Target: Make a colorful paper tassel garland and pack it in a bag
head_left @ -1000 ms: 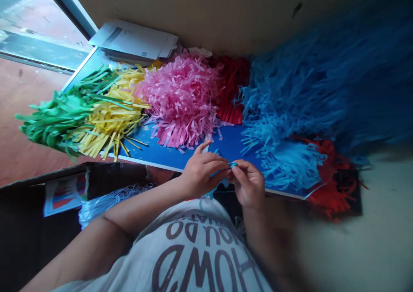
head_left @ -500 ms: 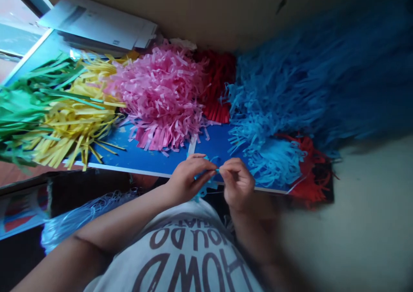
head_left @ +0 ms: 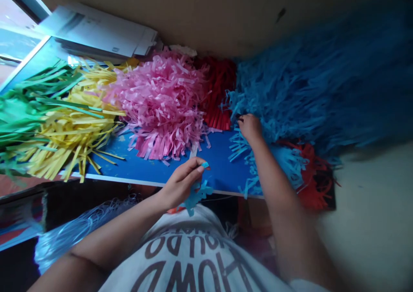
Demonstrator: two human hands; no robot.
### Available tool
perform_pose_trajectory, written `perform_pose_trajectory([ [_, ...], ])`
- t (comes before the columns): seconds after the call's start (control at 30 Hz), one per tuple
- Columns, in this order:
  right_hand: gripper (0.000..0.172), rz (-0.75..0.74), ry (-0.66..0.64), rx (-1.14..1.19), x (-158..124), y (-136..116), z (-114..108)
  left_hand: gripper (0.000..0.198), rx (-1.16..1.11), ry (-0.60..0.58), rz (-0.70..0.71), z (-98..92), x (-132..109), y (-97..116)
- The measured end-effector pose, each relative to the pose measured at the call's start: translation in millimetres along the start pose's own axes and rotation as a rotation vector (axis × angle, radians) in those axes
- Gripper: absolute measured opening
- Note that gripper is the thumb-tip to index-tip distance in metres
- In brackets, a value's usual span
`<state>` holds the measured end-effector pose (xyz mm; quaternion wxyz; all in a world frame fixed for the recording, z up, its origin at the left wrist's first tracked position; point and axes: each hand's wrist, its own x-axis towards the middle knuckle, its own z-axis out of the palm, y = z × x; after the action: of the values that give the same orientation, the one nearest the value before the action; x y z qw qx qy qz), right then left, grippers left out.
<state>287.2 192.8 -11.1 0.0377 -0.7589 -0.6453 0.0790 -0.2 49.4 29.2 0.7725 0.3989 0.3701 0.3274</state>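
My left hand [head_left: 182, 182] pinches a small blue paper fringe piece [head_left: 196, 194] at the near edge of the blue board [head_left: 167, 165]; strips hang below the fingers. My right hand [head_left: 250, 126] reaches forward into the big heap of blue paper fringe [head_left: 306, 81], fingers curled among the strips; what they grip is hidden. A pink fringe bundle [head_left: 164, 100] lies just left of that hand, with a red fringe bundle [head_left: 219, 89] between.
Yellow fringe [head_left: 71, 128] and green fringe [head_left: 29, 107] lie at the left. A stack of white papers [head_left: 100, 29] sits at the far left by a tan wall. More red fringe [head_left: 314, 175] lies at the right. A bundle of pale thread [head_left: 74, 227] rests below the board.
My right hand left the small blue piece and moved forward into the blue heap. My left hand stays at the board's edge, now holding the piece alone.
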Motion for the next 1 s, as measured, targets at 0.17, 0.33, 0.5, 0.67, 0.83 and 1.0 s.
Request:
perform_pose_trajectory([
  [0.17,0.030,-0.035,-0.049,-0.071,-4,2,-4,0.051,0.181,-0.021,-0.033,-3.3,0,0],
  [0.33,0.037,0.002,-0.003,-0.099,-6,-11,-4,0.051,0.424,-0.062,0.130,3.6,-3,2],
  [0.5,0.030,0.006,-0.058,-0.088,2,-21,-2,0.046,0.445,-0.077,0.173,12.5,-10,-2],
  [0.67,0.029,0.006,-0.048,-0.040,-4,-16,-10,0.044,0.309,-0.012,0.116,8.4,-7,-10],
  [0.83,0.029,-0.111,0.293,0.266,-55,-7,-29,0.046,0.253,0.052,0.115,3.5,-3,-11],
  [1.0,0.016,-0.091,0.342,0.858,-161,-37,-20,0.040,0.252,0.067,0.162,3.4,1,-12],
])
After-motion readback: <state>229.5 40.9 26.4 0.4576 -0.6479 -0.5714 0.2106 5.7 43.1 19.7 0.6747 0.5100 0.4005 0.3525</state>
